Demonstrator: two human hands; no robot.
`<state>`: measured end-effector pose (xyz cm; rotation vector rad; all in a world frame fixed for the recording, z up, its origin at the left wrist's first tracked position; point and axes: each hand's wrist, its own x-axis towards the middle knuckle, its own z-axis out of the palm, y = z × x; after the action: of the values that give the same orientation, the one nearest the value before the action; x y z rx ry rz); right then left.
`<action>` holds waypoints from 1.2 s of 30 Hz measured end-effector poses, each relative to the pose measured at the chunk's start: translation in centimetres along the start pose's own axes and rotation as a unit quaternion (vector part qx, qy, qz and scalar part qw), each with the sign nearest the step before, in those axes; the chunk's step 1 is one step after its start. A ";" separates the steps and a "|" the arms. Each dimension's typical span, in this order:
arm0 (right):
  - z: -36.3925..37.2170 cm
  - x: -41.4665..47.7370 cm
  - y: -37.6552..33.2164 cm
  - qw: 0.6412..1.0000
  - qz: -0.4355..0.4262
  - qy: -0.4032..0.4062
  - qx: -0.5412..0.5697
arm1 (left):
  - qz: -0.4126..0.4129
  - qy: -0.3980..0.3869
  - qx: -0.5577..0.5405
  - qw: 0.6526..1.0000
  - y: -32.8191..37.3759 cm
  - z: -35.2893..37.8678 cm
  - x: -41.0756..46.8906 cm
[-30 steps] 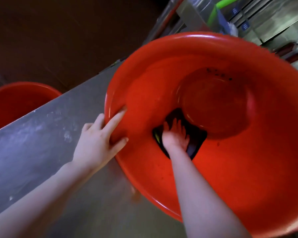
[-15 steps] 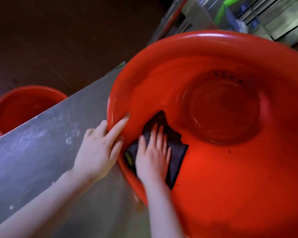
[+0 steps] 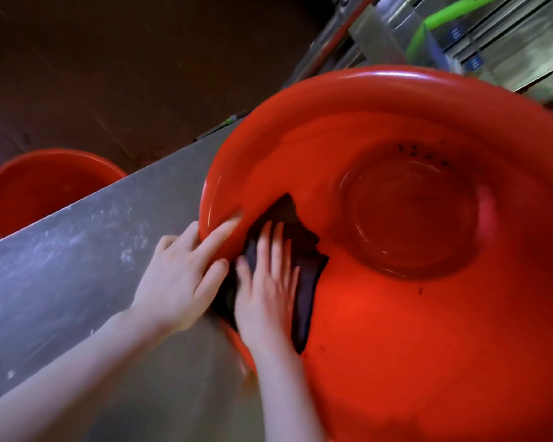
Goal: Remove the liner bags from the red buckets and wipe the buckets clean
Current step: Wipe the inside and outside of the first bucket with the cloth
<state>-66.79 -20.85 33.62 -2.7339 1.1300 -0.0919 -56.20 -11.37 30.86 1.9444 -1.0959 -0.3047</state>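
A large red bucket (image 3: 428, 346) lies tilted toward me on a steel counter (image 3: 77, 256), its inside and round bottom in full view. No liner bag shows in it. Dark specks dot the far edge of the bottom. My right hand (image 3: 268, 291) presses flat, fingers spread, on a dark cloth (image 3: 304, 250) against the near left inner wall, just below the rim. My left hand (image 3: 182, 272) grips the bucket's rim from outside, its fingers curled over the edge right beside the cloth.
A second red bucket (image 3: 45, 189) stands lower down beyond the counter's far edge at the left. Steel shelving and a green handle (image 3: 444, 17) fill the top right. The floor behind is dark.
My right hand has dragged the cloth from near the bucket's bottom up the left inner wall to just below the rim, next to my left hand. The left hand keeps its hold.
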 end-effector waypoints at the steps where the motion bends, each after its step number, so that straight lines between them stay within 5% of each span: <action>1: -0.2 -1.2 -0.3 1.000 -0.014 -0.021 -0.017 | 0.002 0.003 -0.015 1.000 0.1 -0.1 0.0; 5: -1.0 -3.1 0.8 0.993 -0.032 -0.096 -0.063 | 0.004 0.054 -0.039 0.998 -0.3 -1.8 -0.1; 8: -1.9 -3.7 1.4 0.986 -0.046 -0.135 -0.084 | 0.083 0.159 0.006 0.984 0.2 -4.5 2.4; 11: -3.4 -5.1 3.1 0.976 -0.054 -0.170 -0.125 | 0.153 0.151 0.048 0.975 1.7 -5.9 5.2; 15: -6.1 -7.6 5.5 0.967 -0.002 -0.133 -0.218 | 0.078 0.090 -0.002 0.993 2.9 -3.5 3.0; 21: -2.4 -6.4 4.8 0.982 0.048 -0.127 -0.129 | -0.029 0.094 -0.068 0.993 4.3 1.5 1.2; 25: -0.5 -1.6 4.5 0.990 0.117 -0.052 -0.061 | -0.020 0.096 -0.024 0.995 3.2 1.6 1.3; 31: -1.3 7.1 8.8 0.949 0.314 -0.004 0.001 | -0.047 0.059 -0.037 0.996 2.1 1.8 1.2; 36: -1.5 5.3 7.2 0.950 0.310 -0.019 -0.026 | -0.063 0.041 -0.039 0.996 1.9 2.3 0.8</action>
<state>-68.17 -29.81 33.66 -2.2718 1.9304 0.0784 -58.15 -13.83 31.09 1.9427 -0.8992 -0.3284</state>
